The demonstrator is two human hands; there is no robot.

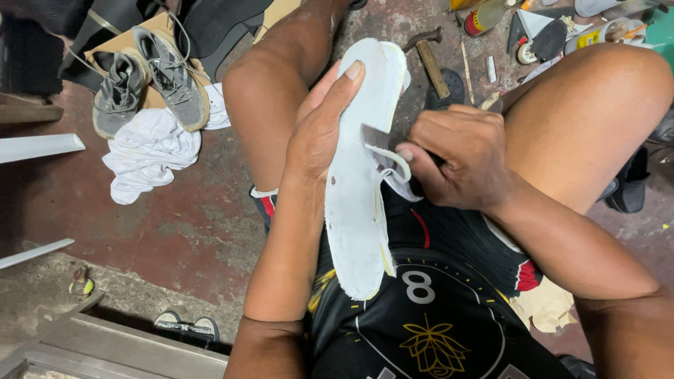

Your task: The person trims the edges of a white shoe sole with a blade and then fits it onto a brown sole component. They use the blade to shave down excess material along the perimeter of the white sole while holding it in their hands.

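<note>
White sole [354,210] held by left hand [319,130]; right hand [460,158] clenches half-hidden blade [375,138].

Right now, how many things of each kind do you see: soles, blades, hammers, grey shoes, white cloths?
White sole, in left hand: 1
Blade, in right hand: 1
Hammer: 1
Grey shoes: 2
White cloth: 1
Total: 6

Two grey sneakers [151,77], one hammer [430,57], one white sole [358,175]
</note>
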